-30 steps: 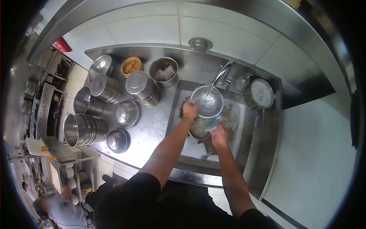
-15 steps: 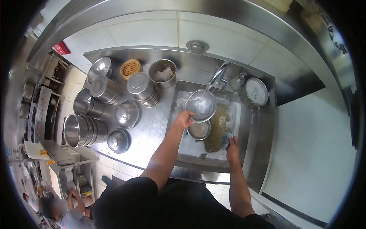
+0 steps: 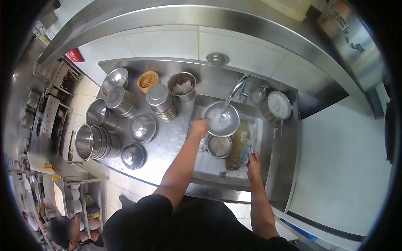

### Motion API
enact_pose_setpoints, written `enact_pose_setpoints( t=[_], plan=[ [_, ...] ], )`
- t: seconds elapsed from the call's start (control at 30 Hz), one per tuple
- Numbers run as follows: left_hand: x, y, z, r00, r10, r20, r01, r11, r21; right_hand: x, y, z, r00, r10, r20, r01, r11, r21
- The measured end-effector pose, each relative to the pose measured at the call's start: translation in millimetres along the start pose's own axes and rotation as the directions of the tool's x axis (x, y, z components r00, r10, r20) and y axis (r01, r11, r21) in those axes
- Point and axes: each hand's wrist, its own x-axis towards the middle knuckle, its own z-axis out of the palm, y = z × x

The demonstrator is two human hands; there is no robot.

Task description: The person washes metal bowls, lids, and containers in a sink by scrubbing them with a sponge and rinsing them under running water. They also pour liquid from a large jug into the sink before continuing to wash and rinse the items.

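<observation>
My left hand grips the near-left rim of a steel bowl, which sits tilted under the running faucet with foamy water inside. Just below it in the sink rests a smaller round metal container of cloudy water. Closed fingers of my right hand pinch a crumpled blue-green cloth-like piece; its exact kind I cannot tell. That piece overlaps a patch of murky brown water in the sink's right half.
Stacked steel pots, upturned bowls, lidded containers and a bamboo steamer crowd the left counter. A pot of whitish liquid stands at the sink's back right corner. Another person is at lower left.
The steel bowl has tipped and shifted slightly, and the faucet stream now lands inside it. My right hand has pulled the blue-green piece a little. The view has shifted slightly.
</observation>
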Motion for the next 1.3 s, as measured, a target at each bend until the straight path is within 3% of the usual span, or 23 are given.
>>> enact_pose_setpoints(
  t=[0.03,0.07,0.1,0.17,0.27,0.33,0.37,0.43,0.47,0.5,0.53,0.57,0.63,0.73,0.87,0.9,0.97,1.03,1.1,1.17,1.23,1.27,1.3],
  plan=[
    [-1.4,9.8,10.5,0.998,0.006,0.068,-0.01,0.998,0.064,2.6,6.3,-1.1,1.0,-0.019,0.014,0.019,1.0,0.013],
    [-2.4,16.3,27.9,0.978,0.197,0.063,-0.206,0.954,0.217,4.1,13.5,-3.0,0.999,-0.035,0.024,0.034,0.999,0.023],
    [-13.8,32.5,52.6,0.922,0.377,0.087,-0.382,0.852,0.359,5.3,20.1,-5.4,0.999,-0.044,0.017,0.044,0.999,0.0],
    [12.5,41.1,81.9,0.73,0.594,0.338,-0.679,0.577,0.454,7.8,27.9,-10.9,0.998,-0.064,0.0,0.064,0.997,-0.053],
    [14.9,69.4,113.9,0.775,0.516,0.363,-0.545,0.258,0.798,1.7,30.3,-12.6,0.997,-0.06,-0.056,0.059,0.998,-0.023],
    [-3.1,92.7,103.3,0.964,0.206,0.17,-0.267,0.739,0.618,-8.3,23.3,-16.1,0.998,-0.054,-0.038,0.052,0.996,-0.071],
    [-9.0,101.0,91.8,0.993,0.011,0.121,-0.066,0.883,0.464,-11.5,20.1,-15.7,0.998,-0.053,-0.026,0.051,0.995,-0.09],
    [-2.2,89.0,54.2,0.978,-0.18,0.11,0.164,0.976,0.141,-17.3,21.1,-18.8,0.998,-0.035,-0.046,0.03,0.995,-0.09],
    [2.8,77.9,37.2,0.956,-0.268,0.122,0.274,0.961,-0.031,-19.2,24.1,-21.2,0.999,-0.022,-0.049,0.018,0.996,-0.089],
    [6.3,63.2,24.0,0.999,-0.016,0.048,0.004,0.969,0.247,-19.2,28.8,-26.2,0.999,-0.016,-0.043,0.012,0.995,-0.099],
    [7.7,44.7,9.6,0.97,0.239,0.044,-0.227,0.823,0.521,-18.4,35.3,-34.4,0.999,-0.005,-0.033,0.001,0.994,-0.11],
    [2.1,28.9,-5.1,0.881,0.46,0.109,-0.379,0.55,0.744,-18.0,42.7,-39.8,1.0,0.009,-0.017,-0.011,0.992,-0.124],
    [-60.0,42.3,-14.3,0.787,0.539,0.3,-0.456,0.181,0.871,-20.5,43.4,-35.8,0.997,0.037,-0.064,-0.04,0.998,-0.041],
    [-148.7,73.2,-52.5,0.741,0.6,0.301,-0.476,0.152,0.866,-8.6,47.3,-29.8,0.997,0.047,-0.066,-0.048,0.999,-0.002],
    [-213.1,96.6,-141.7,0.505,0.856,0.111,-0.219,0.002,0.976,-17.5,27.1,-21.9,0.998,0.048,0.031,-0.049,0.999,0.005],
    [-225.5,100.8,-156.3,0.402,0.915,0.041,-0.191,0.04,0.981,-14.0,30.2,-20.8,0.999,0.031,0.017,-0.03,0.999,-0.024],
    [-224.6,105.1,-185.8,0.294,0.951,0.09,-0.028,-0.086,0.996,-5.5,43.3,-24.6,1.0,0.001,-0.027,-0.003,0.997,-0.082],
    [-198.4,92.4,-206.6,0.354,0.926,0.133,0.057,-0.163,0.985,5.7,53.9,-35.2,0.997,0.061,0.051,-0.054,0.988,-0.143],
    [-175.7,72.5,-224.2,0.561,0.816,0.14,0.065,-0.212,0.975,8.5,54.6,-26.9,1.0,-0.02,0.004,0.02,0.995,-0.099],
    [-174.1,55.7,-209.7,0.571,0.807,0.153,0.072,-0.235,0.969,6.2,48.5,-20.0,0.999,-0.048,-0.013,0.047,0.995,-0.084],
    [-155.4,19.4,-200.0,0.492,0.854,0.168,-0.023,-0.18,0.983,1.6,37.9,-17.6,1.0,-0.013,-0.004,0.013,0.996,-0.085],
    [-148.3,-0.5,-175.4,0.446,0.874,0.194,-0.156,-0.138,0.978,1.4,37.8,-16.3,1.0,0.019,-0.025,-0.02,0.999,-0.048],
    [-123.6,-28.7,-154.0,0.506,0.813,0.287,-0.379,-0.089,0.921,-0.6,39.6,-16.7,0.997,0.055,-0.046,-0.056,0.998,-0.013]
  ],
)
